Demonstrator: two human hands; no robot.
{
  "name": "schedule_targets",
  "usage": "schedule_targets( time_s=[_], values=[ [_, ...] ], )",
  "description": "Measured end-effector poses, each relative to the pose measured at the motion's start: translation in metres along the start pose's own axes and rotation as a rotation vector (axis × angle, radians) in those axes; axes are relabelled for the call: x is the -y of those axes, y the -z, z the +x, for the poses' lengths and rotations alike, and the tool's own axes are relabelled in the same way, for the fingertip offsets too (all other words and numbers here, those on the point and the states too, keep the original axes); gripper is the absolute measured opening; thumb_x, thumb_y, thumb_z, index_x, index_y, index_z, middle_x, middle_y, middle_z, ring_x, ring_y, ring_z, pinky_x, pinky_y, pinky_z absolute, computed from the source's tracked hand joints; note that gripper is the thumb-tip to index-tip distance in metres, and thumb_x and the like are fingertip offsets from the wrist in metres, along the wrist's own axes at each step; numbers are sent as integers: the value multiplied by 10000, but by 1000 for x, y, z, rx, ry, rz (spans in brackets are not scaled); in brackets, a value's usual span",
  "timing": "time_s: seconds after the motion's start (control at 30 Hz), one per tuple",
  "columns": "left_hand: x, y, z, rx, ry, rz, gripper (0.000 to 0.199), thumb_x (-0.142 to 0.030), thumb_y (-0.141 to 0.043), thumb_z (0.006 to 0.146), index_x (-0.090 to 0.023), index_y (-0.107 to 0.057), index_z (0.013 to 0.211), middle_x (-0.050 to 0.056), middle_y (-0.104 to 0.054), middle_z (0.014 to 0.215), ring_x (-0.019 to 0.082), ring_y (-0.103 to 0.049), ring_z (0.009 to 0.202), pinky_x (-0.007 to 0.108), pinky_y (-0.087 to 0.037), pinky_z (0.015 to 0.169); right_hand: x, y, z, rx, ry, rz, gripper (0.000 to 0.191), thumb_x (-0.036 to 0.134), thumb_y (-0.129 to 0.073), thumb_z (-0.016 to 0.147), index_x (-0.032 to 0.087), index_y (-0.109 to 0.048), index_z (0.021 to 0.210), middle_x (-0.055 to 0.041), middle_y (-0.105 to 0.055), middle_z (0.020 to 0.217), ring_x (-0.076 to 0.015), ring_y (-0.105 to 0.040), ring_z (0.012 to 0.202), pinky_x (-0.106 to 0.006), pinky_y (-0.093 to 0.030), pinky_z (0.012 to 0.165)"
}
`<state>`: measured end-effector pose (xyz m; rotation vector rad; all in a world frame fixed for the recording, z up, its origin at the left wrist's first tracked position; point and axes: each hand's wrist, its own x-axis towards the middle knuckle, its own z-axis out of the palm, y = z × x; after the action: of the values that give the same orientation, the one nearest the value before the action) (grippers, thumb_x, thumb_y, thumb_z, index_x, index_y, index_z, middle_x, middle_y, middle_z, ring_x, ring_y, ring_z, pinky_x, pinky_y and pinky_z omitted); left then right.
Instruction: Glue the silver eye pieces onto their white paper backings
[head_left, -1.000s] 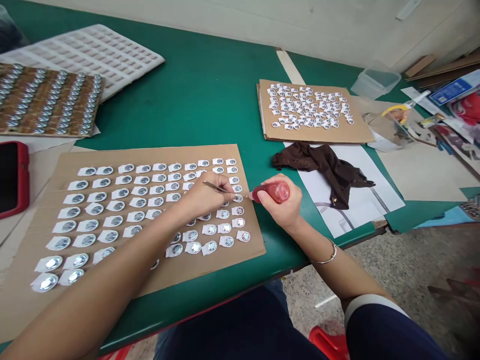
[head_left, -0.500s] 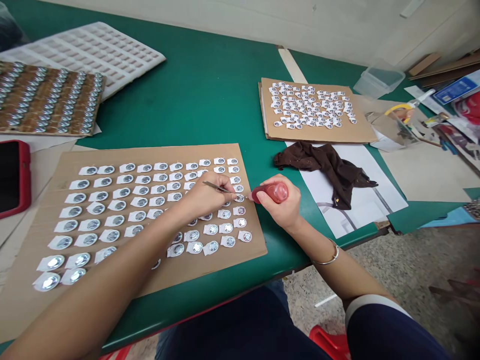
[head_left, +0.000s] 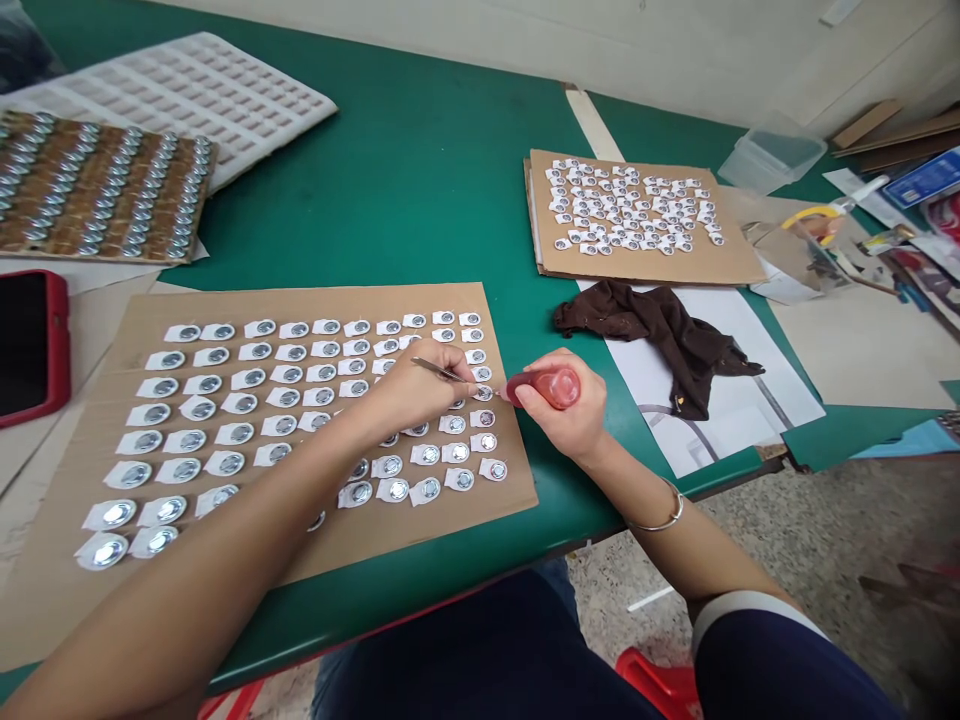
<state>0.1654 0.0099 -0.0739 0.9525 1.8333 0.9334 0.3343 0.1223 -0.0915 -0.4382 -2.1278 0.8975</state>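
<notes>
Rows of silver discs (head_left: 397, 489) lie on a cardboard sheet (head_left: 450, 516) on the near worktop (head_left: 360, 200). Over its right side, the left hand (head_left: 429, 390) pinches a thin metal tool (head_left: 438, 369); just right, the right hand (head_left: 576, 425) clasps a red bottle (head_left: 556, 386), tip near one disc. Farther right lies brown cloth (head_left: 679, 340).

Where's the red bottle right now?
Head view, just right of centre: the red bottle is in the right hand, its tip by the nearer cardboard's right edge, close to the left hand.

It's fairly bright in here, softly lit; the metal discs (head_left: 103, 550) glint white, and the right-hand clutter (head_left: 926, 180) looks stretched and blurred.
</notes>
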Motion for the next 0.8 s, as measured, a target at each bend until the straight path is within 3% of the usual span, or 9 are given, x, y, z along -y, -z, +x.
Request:
schedule_targets(
  time_s=[0.27,0.8],
  values=[
    [1,0,1,10,26,-20,108,-262,-645,660,-157,-637,687,24,-600,614,100,-490,488,214,-357,420,-2,-1,-2,-6,32,41,254,250,-709,683,189,-553,873,-34,-609,801,-158,-581,716,-334,-485,657],
    [3,-1,1,14,-18,0,110,-269,-642,659,-161,-634,675,20,-609,631,92,-506,510,207,-378,453,-2,-1,-2,-8,37,33,250,253,-713,682,191,-552,863,-35,-606,790,-156,-578,707,-331,-483,643]
  ],
)
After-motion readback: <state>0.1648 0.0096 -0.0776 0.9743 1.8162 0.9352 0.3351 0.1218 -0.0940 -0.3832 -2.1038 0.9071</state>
